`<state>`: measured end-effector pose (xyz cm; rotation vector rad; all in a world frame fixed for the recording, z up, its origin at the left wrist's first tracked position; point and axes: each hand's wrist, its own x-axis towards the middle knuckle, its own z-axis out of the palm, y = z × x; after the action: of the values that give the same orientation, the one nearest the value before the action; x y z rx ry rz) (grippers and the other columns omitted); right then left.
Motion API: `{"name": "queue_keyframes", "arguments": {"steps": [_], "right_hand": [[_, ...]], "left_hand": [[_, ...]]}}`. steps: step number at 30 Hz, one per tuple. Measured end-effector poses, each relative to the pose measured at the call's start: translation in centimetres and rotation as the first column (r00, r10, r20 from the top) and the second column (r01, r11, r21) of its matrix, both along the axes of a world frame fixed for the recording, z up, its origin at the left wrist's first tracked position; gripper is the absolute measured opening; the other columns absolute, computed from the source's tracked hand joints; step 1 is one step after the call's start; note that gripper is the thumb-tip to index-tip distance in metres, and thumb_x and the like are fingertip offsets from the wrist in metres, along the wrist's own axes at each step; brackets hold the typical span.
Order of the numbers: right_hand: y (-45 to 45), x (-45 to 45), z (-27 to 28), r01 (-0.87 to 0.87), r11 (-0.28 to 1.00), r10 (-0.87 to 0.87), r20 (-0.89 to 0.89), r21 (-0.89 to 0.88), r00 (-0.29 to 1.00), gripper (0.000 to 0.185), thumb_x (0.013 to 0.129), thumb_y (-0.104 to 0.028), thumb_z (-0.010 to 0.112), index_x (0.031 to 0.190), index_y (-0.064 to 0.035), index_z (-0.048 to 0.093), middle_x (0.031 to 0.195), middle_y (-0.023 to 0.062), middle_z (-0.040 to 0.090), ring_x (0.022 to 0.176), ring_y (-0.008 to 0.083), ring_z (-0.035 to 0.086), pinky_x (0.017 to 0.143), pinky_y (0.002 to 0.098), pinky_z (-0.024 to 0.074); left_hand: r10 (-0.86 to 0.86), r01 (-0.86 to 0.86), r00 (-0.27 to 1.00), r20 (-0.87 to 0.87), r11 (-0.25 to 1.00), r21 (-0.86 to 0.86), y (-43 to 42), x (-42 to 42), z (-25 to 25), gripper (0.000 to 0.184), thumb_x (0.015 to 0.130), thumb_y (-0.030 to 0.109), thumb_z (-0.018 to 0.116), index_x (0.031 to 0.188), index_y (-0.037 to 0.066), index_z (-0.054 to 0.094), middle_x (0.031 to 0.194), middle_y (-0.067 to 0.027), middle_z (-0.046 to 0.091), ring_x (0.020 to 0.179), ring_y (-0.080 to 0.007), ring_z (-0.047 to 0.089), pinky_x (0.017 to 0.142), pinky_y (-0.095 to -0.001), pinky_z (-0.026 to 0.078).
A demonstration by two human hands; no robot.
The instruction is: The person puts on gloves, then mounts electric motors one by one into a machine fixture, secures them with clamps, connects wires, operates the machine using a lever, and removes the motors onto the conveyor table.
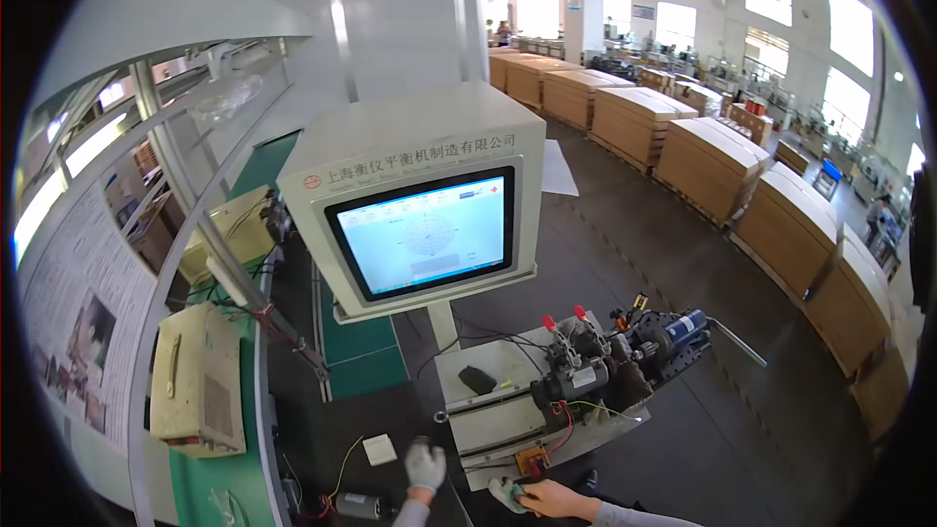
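Observation:
My left hand point(426, 466), in a whitish glove, is low in the view, just right of a small white square point(380, 449). Its fingers are blurred, and I cannot make out whether they hold anything. To the right, my right hand point(552, 499) has bare skin showing, its fingers closed on a whitish and green cloth-like thing point(508, 495), perhaps a glove. It is by the front edge of a machine bench point(501, 417). A black cylindrical motor point(576, 383) sits on that bench, with red-handled clamps point(563, 321) behind it. Another motor point(359, 506) lies left of my left hand.
A monitor point(427, 232) in a pale housing stands above the bench. Beige instrument boxes point(198, 381) are on a green surface at the left, behind metal frame posts. A dark block point(476, 380) rests on the bench. Large brown crates point(712, 165) line the floor at the right.

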<state>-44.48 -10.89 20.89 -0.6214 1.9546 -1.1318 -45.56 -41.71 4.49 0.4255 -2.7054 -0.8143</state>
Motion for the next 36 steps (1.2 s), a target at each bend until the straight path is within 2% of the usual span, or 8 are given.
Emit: {"name": "queue_keyframes", "arguments": {"steps": [3,6,15,20,24,27,30,36], "right_hand": [[1.5,0.9,-0.2,0.053,0.998,-0.054,0.01,0.021,0.999,0.029,0.094,-0.027,0.053,0.083,0.0,0.058,0.06,0.0113,0.06,0.054,0.0227,0.062,0.054,0.0361,0.047],[3.6,1.6,0.3,0.128,0.99,-0.127,-0.023,0.067,0.992,0.027,0.093,-0.026,0.053,0.084,-0.0009,0.058,0.062,0.0133,0.061,0.055,0.027,0.062,0.054,0.0385,0.047],[3.7,-1.1,0.1,0.432,0.901,-0.356,-0.632,-0.035,0.689,0.018,0.088,-0.02,0.057,0.085,-0.0025,0.055,0.074,0.0171,0.06,0.069,0.0393,0.058,0.059,0.0473,0.0456],[3.4,-2.6,2.5,0.287,0.929,-0.365,-0.707,-0.234,0.605,0.018,0.086,-0.022,0.059,0.089,-0.0052,0.053,0.081,0.0143,0.057,0.072,0.0373,0.059,0.059,0.0486,0.0457],[4.7,-2.4,2.9,0.227,0.952,-0.302,-0.742,-0.204,0.599,0.016,0.086,-0.021,0.058,0.085,-0.0053,0.052,0.077,0.0124,0.055,0.069,0.0346,0.059,0.057,0.0456,0.0456],[6.1,-3.7,0.9,0.151,0.974,-0.225,-0.786,-0.168,0.576,0.016,0.088,-0.02,0.054,0.081,-0.0056,0.05,0.071,0.0112,0.052,0.063,0.0311,0.058,0.052,0.042,0.0445],[7.7,-3.4,-0.7,-0.03,0.97,-0.003,-0.134,-0.242,0.991,0.017,0.091,-0.02,0.05,0.083,-0.0054,0.052,0.073,0.0091,0.054,0.065,0.0264,0.057,0.054,0.0371,0.0431],[10.0,-2.5,-1.6,0.431,0.837,-0.163,0.597,-0.337,0.785,0.021,0.093,-0.023,0.046,0.092,-0.0039,0.056,0.085,0.0109,0.058,0.078,0.0255,0.059,0.067,0.0357,0.0463]], "left_hand": [[0.222,-0.179,0.9,0.376,0.973,-0.145,-9.0,-0.9,-7.9,0.064,0.089,0.04,0.046,0.135,-0.004,0.044,0.142,-0.024,0.04,0.134,-0.0363,0.035,0.112,-0.0474,0.023],[0.237,-0.207,0.915,0.325,0.97,-0.126,-9.7,-2.4,-10.2,0.062,0.088,0.041,0.048,0.13,-0.005,0.048,0.146,-0.0224,0.035,0.137,-0.035,0.03,0.113,-0.0497,0.019],[-0.431,0.406,0.897,0.1,0.891,0.202,12.7,-0.1,17.2,0.046,0.086,0.049,0.057,0.097,0.005,0.067,0.087,-0.0195,0.068,0.083,-0.0369,0.066,0.073,-0.0444,0.052],[-0.377,0.337,0.924,0.062,0.881,0.334,17.8,1.5,18.6,0.04,0.088,0.042,0.059,0.096,0.004,0.066,0.087,-0.0197,0.068,0.079,-0.0377,0.066,0.069,-0.0448,0.051],[-0.242,0.268,0.948,-0.206,0.957,0.111,18.2,4.0,17.1,0.028,0.087,0.032,0.06,0.091,0.005,0.066,0.079,-0.0172,0.067,0.073,-0.0364,0.064,0.066,-0.0453,0.049],[-0.51,0.484,0.815,-0.276,0.86,-0.161,18.5,3.3,19.5,0.016,0.082,0.022,0.063,0.083,0.007,0.065,0.07,-0.0132,0.063,0.066,-0.0337,0.061,0.063,-0.0432,0.048],[-0.561,0.513,0.787,-0.258,0.826,-0.233,20.1,6.0,20.4,0.012,0.079,0.02,0.064,0.077,0.008,0.063,0.067,-0.0109,0.06,0.064,-0.0317,0.06,0.061,-0.0413,0.047],[-0.591,0.526,0.773,-0.232,0.801,-0.286,20.5,4.5,19.8,0.013,0.077,0.02,0.065,0.071,0.009,0.061,0.066,-0.0084,0.06,0.062,-0.0291,0.06,0.059,-0.0392,0.046]]}}
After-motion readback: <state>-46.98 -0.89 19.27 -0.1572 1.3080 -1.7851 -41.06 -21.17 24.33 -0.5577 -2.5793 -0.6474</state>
